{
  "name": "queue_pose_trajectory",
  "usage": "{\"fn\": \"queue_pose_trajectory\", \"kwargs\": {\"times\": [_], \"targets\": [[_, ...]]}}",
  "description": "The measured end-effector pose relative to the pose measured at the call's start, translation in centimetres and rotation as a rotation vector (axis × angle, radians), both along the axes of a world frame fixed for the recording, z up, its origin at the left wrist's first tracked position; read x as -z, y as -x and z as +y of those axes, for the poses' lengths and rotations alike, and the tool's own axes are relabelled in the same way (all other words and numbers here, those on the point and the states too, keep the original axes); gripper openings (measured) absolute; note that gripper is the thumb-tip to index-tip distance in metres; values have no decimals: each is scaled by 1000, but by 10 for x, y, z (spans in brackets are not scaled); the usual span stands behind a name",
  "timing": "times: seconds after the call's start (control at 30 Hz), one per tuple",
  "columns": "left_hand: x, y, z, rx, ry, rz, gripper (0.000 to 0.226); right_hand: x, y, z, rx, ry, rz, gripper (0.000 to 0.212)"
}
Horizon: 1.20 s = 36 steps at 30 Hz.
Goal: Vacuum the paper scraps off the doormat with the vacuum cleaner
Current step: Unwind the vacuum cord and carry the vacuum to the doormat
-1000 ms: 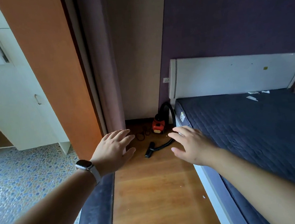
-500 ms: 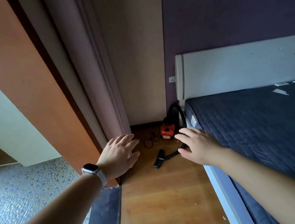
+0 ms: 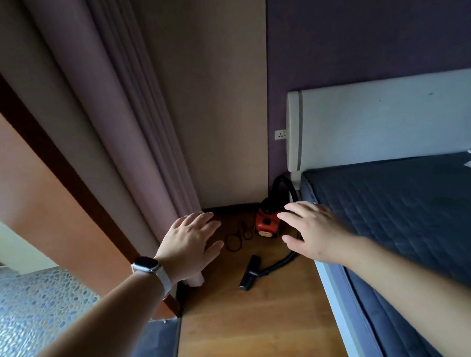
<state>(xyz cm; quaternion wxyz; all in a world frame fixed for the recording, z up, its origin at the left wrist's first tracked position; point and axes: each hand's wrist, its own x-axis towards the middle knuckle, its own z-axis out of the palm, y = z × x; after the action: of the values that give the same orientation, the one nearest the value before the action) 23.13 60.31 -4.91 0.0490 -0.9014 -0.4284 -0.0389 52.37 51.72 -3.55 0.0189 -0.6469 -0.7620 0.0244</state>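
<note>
Snagging is risked: nothing is grasped by the spread left hand (image 3: 190, 240) or right hand (image 3: 313, 232), and the hose (image 3: 281, 262) and cord (image 3: 235, 239) lie beside the vacuum cleaner (image 3: 267, 225).

Vacuum cleaner (image 3: 267, 226) left of bed (image 3: 420, 219)

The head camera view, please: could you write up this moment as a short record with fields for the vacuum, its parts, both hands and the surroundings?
vacuum cleaner: red body, on the wooden floor in the corner beside the bed
hose: black, curves to the nozzle lying on the floor
cord: loose loops left of the body
left hand: open, empty, reaching forward
right hand: open, empty, reaching forward
wall socket: nothing visibly plugged in
curtain: hangs at left
</note>
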Motion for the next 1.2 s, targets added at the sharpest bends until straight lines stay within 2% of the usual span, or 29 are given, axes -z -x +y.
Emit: {"fn": "queue_pose_trajectory", "kwargs": {"times": [0.13,0.37,0.57,0.7,0.83,1.2], "targets": [[20,-11,60,39,0,21,61,13,-9,48,23,24,-16,56],[49,-33,198,111,47,-28,65,25,-23,159,134,73,-23,58],[54,-47,309,218,-4,-96,55,23,-25,249,227,66,-32,60],[58,-61,355,252,37,-100,57,29,-27,286,231,79,-76,76],[63,-71,394,263,34,-111,56,30,-36,324,236,43,-101,64],[85,-126,485,218,78,-36,58,75,-109,434,155,75,-36,59]]}}
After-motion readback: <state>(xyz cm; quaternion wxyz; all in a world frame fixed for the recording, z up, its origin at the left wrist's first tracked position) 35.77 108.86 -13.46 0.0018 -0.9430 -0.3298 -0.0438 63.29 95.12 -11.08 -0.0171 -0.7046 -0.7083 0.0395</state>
